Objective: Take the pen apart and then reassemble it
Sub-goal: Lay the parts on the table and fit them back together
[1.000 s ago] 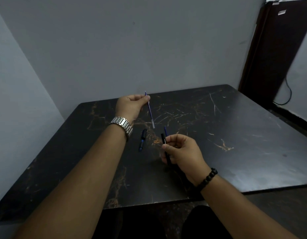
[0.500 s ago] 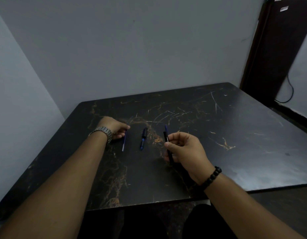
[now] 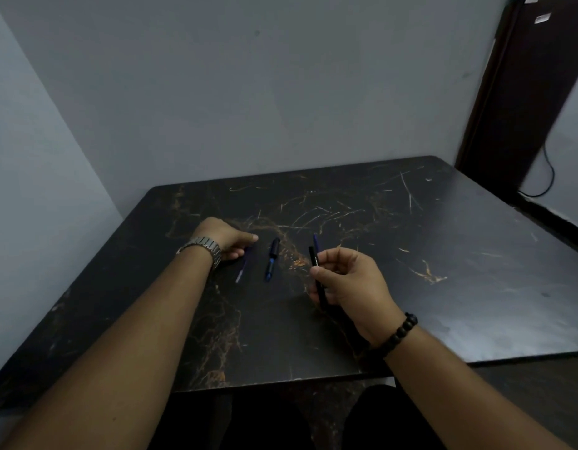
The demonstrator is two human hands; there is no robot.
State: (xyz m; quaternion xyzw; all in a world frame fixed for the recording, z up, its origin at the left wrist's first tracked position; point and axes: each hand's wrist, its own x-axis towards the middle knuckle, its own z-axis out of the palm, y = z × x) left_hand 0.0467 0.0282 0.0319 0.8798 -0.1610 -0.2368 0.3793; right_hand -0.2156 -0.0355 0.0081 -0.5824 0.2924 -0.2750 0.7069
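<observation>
The pen is in pieces on a black marble-patterned table. My left hand rests on the table with its fingertips on the upper end of the thin blue refill, which lies flat. To its right lies a dark and blue pen piece, with no hand on it. My right hand holds the black barrel upright and slightly tilted just above the table. A short blue piece shows just beyond the barrel's top; I cannot tell whether it is held or lying on the table.
The table's near edge runs just in front of my lap. Grey walls stand behind and to the left. A dark wooden door with a black cable beside it stands at the far right.
My left hand brought the refill down from the air and laid it on the table left of the dark and blue piece. My right hand has kept the barrel almost still.
</observation>
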